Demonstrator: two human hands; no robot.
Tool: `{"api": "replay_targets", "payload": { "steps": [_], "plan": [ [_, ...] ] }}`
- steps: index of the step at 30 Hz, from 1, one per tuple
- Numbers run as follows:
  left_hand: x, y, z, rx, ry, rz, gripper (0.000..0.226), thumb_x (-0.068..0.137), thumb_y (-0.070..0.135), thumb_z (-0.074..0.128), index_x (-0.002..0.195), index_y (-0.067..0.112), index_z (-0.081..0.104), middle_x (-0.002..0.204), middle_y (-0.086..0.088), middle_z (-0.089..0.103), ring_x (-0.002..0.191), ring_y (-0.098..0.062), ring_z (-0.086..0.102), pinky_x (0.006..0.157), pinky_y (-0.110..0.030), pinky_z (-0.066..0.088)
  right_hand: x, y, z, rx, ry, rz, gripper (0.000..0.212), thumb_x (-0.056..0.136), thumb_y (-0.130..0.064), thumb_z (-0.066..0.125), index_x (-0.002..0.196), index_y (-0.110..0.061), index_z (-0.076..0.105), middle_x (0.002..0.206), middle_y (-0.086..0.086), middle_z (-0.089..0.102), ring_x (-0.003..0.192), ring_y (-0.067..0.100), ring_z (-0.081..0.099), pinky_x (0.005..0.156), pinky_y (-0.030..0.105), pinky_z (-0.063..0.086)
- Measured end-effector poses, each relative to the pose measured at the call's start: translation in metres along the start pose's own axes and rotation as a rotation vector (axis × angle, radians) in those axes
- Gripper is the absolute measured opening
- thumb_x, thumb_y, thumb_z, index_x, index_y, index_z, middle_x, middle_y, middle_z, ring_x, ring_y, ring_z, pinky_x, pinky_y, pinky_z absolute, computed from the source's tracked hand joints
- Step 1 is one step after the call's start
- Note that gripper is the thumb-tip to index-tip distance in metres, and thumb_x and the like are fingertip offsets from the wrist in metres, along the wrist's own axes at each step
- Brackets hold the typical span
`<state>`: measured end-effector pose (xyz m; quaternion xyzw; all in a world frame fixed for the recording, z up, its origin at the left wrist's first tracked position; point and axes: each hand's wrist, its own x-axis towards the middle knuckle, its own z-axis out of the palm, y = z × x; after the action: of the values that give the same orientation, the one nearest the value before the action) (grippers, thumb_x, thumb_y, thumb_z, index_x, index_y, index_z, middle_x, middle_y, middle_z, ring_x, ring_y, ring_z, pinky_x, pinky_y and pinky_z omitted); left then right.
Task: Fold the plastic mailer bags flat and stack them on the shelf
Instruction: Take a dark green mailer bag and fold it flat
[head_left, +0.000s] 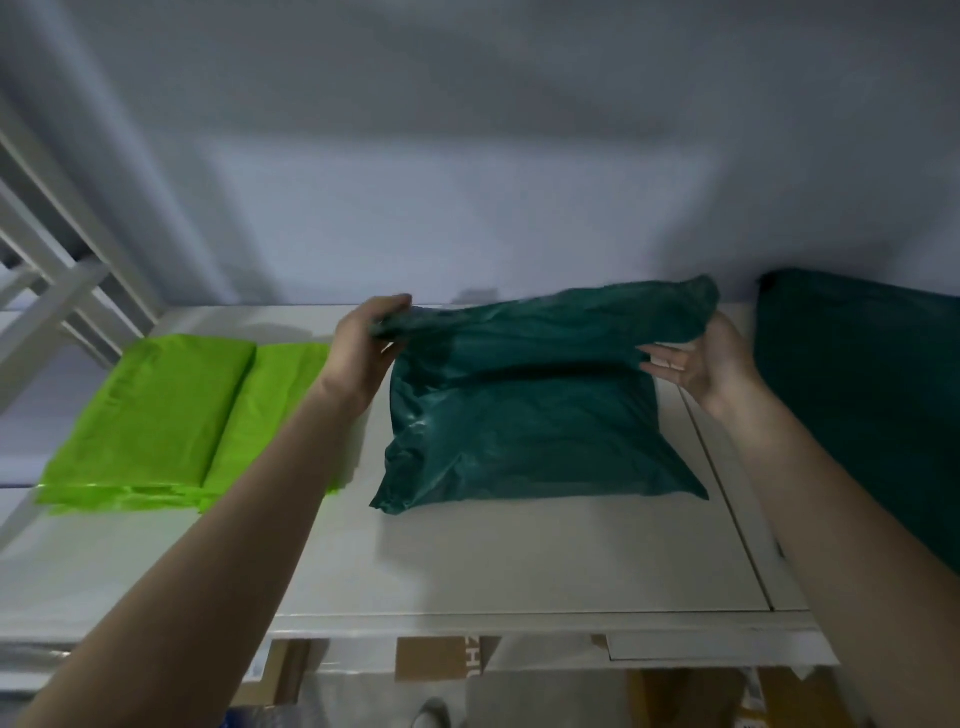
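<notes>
A dark teal mailer bag (524, 415) lies on the white shelf (467, 561), with its far edge lifted and folded toward me. My left hand (363, 343) pinches the lifted edge at its left corner. My right hand (701, 358) is under the right corner of that edge, palm up, fingers fairly straight, thumb hidden behind the plastic. A stack of folded lime green mailer bags (171, 415) lies flat on the shelf to the left of my left forearm.
Another dark teal stack or bag (862, 395) fills the shelf's right end against the wall. White shelf frame bars (57, 291) rise at the left. Cardboard boxes (441, 657) show below the shelf's front edge.
</notes>
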<state>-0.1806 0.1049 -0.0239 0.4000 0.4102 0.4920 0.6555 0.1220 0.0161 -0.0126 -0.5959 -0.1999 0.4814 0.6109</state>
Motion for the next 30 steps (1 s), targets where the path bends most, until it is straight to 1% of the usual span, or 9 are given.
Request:
{"api": "replay_targets", "payload": {
  "steps": [1, 4, 7, 10, 13, 16, 20, 24, 30],
  "plan": [
    [-0.001, -0.002, -0.002, 0.057, 0.008, 0.011, 0.024, 0.092, 0.000, 0.046, 0.097, 0.015, 0.064, 0.098, 0.002, 0.063, 0.087, -0.010, 0.060, 0.074, -0.020, 0.051, -0.001, 0.001, -0.001, -0.013, -0.015, 0.005, 0.019, 0.099, -0.024, 0.041, 0.105, -0.017, 0.058, 0.105, 0.007, 0.058, 0.099, 0.031, 0.061, 0.084, 0.043, 0.052],
    [-0.007, -0.007, -0.007, 0.163, 0.094, -0.008, 0.051, 0.085, -0.008, 0.054, 0.128, 0.019, 0.047, 0.131, -0.003, 0.040, 0.103, -0.013, 0.054, 0.073, -0.022, 0.052, -0.004, 0.002, -0.007, -0.002, -0.022, -0.023, 0.023, 0.092, 0.000, 0.046, 0.111, -0.011, 0.052, 0.100, 0.010, 0.052, 0.095, 0.032, 0.060, 0.077, 0.037, 0.057],
    [-0.015, -0.011, -0.008, 0.279, 0.164, -0.093, 0.071, 0.084, -0.003, 0.060, 0.144, 0.015, 0.026, 0.138, -0.007, 0.033, 0.110, -0.023, 0.049, 0.073, -0.030, 0.050, -0.006, 0.005, -0.016, -0.136, -0.008, -0.013, 0.036, 0.082, 0.007, 0.053, 0.113, -0.012, 0.051, 0.098, 0.012, 0.054, 0.085, 0.022, 0.061, 0.064, 0.025, 0.057],
    [-0.021, -0.014, -0.009, 0.283, 0.109, -0.250, 0.060, 0.084, 0.005, 0.065, 0.136, -0.003, 0.036, 0.123, -0.016, 0.055, 0.092, -0.025, 0.061, 0.062, -0.029, 0.056, -0.009, 0.009, -0.022, -0.283, -0.046, 0.111, 0.005, 0.085, -0.003, 0.057, 0.090, -0.005, 0.060, 0.088, 0.014, 0.061, 0.063, 0.016, 0.065, 0.051, 0.021, 0.052],
    [-0.033, -0.016, -0.004, 0.335, 0.152, -0.293, 0.029, 0.091, 0.020, 0.059, 0.110, -0.002, 0.057, 0.090, -0.010, 0.065, 0.073, -0.019, 0.061, 0.053, -0.027, 0.054, -0.014, 0.014, -0.025, -0.358, -0.007, 0.180, 0.009, 0.089, -0.013, 0.060, 0.091, -0.004, 0.061, 0.075, 0.010, 0.060, 0.042, 0.011, 0.058, 0.036, 0.015, 0.041],
    [-0.041, -0.016, -0.001, 0.417, 0.249, -0.217, 0.019, 0.094, 0.023, 0.055, 0.105, 0.008, 0.059, 0.084, -0.007, 0.061, 0.066, -0.016, 0.057, 0.041, -0.018, 0.048, -0.024, 0.013, -0.027, -0.421, 0.056, 0.095, 0.009, 0.089, -0.011, 0.061, 0.084, -0.007, 0.054, 0.067, 0.009, 0.051, 0.026, 0.005, 0.040, 0.029, 0.011, 0.026],
    [-0.046, -0.010, 0.001, 0.576, 0.309, 0.016, 0.020, 0.094, 0.019, 0.053, 0.106, 0.008, 0.064, 0.096, -0.010, 0.063, 0.081, -0.021, 0.058, 0.066, -0.025, 0.050, -0.039, 0.007, -0.027, -0.441, 0.095, -0.071, 0.024, 0.086, -0.008, 0.064, 0.105, -0.009, 0.049, 0.071, 0.008, 0.049, 0.040, 0.009, 0.037, 0.031, 0.011, 0.019],
    [-0.059, -0.007, 0.000, 0.607, 0.295, 0.122, 0.014, 0.095, 0.019, 0.050, 0.099, 0.010, 0.061, 0.084, -0.005, 0.060, 0.068, -0.016, 0.054, 0.054, -0.018, 0.045, -0.057, 0.004, -0.027, -0.519, 0.104, -0.173, 0.026, 0.084, -0.014, 0.067, 0.106, -0.012, 0.053, 0.078, 0.005, 0.054, 0.056, 0.013, 0.045, 0.034, 0.015, 0.027],
    [-0.081, -0.024, -0.009, 0.587, 0.334, 0.138, 0.027, 0.096, 0.023, 0.050, 0.117, 0.008, 0.060, 0.103, -0.006, 0.063, 0.092, -0.022, 0.059, 0.074, -0.028, 0.049, -0.068, 0.027, -0.037, -0.674, 0.119, -0.388, 0.020, 0.084, -0.013, 0.065, 0.101, -0.016, 0.055, 0.102, 0.006, 0.060, 0.083, 0.019, 0.059, 0.059, 0.023, 0.044]
  ]
}}
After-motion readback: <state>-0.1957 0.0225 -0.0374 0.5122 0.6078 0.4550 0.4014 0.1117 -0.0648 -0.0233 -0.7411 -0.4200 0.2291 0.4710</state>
